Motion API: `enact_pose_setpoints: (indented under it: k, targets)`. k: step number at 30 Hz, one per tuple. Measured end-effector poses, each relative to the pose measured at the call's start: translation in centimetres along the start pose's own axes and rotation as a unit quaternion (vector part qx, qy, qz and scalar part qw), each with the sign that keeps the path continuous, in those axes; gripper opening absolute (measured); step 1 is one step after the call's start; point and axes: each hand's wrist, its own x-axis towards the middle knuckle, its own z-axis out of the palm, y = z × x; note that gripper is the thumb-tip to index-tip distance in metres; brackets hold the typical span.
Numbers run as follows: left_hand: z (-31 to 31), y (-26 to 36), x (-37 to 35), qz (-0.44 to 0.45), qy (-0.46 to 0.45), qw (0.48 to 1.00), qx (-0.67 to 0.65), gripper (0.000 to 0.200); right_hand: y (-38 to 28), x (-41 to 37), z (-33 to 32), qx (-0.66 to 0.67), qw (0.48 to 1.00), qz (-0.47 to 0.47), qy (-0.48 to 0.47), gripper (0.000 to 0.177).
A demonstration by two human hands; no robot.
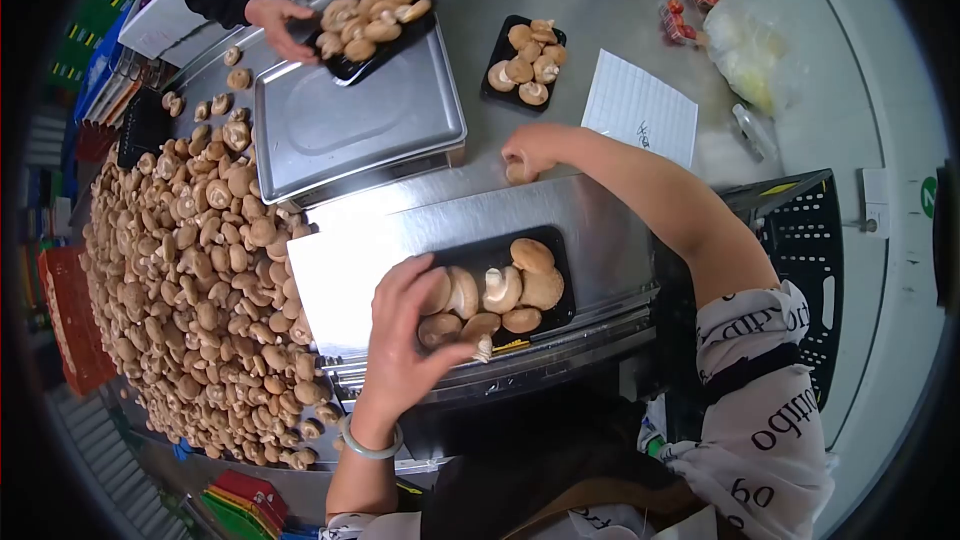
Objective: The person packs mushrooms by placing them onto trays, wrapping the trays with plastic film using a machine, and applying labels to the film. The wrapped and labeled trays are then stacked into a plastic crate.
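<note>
Brown shiitake mushrooms (541, 289) fill a black tray (566, 310) in front of me, some cap up, others showing pale stems. My left hand (405, 325) curves around the left end of this tray, fingers and thumb on either side of the mushrooms there. Its palm side is partly hidden. Beyond the tray, my right hand (532, 148) has its fingers closed on a single mushroom (517, 173) just above the steel table. Under the filled tray is a metal surface (610, 240), raised above the table.
A large mushroom heap (200, 280) covers the left side. Across the table, a co-worker's hands hold a filled tray (365, 25) over an upturned metal pan (360, 120). Another filled tray (525, 62), a paper sheet (640, 110) and a black crate (815, 290) stand farther right.
</note>
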Motion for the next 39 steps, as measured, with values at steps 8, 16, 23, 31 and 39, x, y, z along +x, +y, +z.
enact_pose_setpoints:
  k: [8,16,23,31,39]
  targets:
    - [0.9,0.6,0.4,0.049,-0.079,0.987,0.131,0.102,-11.4,-11.4,-6.7,0.493,0.838,-0.110,0.204,0.049]
    - [1.8,0.2,-0.4,0.056,-0.043,0.990,0.118,0.110,-17.3,-11.8,-0.2,0.048,0.932,-0.107,0.344,0.032]
    - [2.7,-0.4,-0.7,0.079,-0.023,0.986,0.145,0.110,-18.6,-11.8,2.0,0.068,0.920,-0.057,0.382,0.039]
    - [-1.2,-0.3,-4.4,0.074,0.076,0.994,0.041,0.101,-19.4,-19.9,3.1,0.284,0.801,0.060,0.523,0.037]
    - [-1.4,-3.3,-15.3,-0.103,0.249,0.919,0.288,0.019,-22.1,-27.5,15.1,0.089,0.817,0.299,0.485,0.024]
